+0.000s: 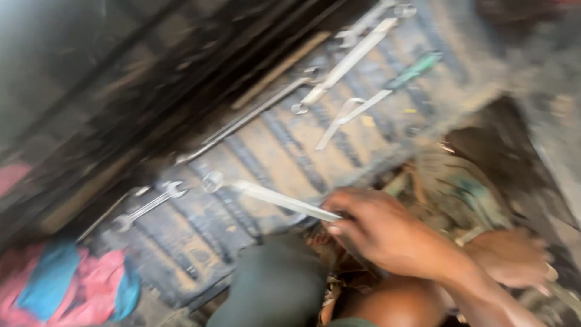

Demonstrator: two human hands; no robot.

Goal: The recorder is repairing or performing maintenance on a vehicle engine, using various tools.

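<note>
Dark knee (pixel 275 284), then long silvery ring-ended spanner (pixel 266 192) in right hand (pixel 387 233).

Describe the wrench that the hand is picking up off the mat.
The wrench is a long, slim, bright silver metal spanner with a ring end at its far left tip. It lies slanted across the dirty ribbed mat, ring end up-left. The left hand covers its near end, fingers pinching the shaft. The picture is blurred, so finer detail is unclear.

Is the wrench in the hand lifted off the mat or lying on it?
Cannot tell: the right hand grips one end of the wrench, its ring end over the mat, but blur hides any gap.
</note>
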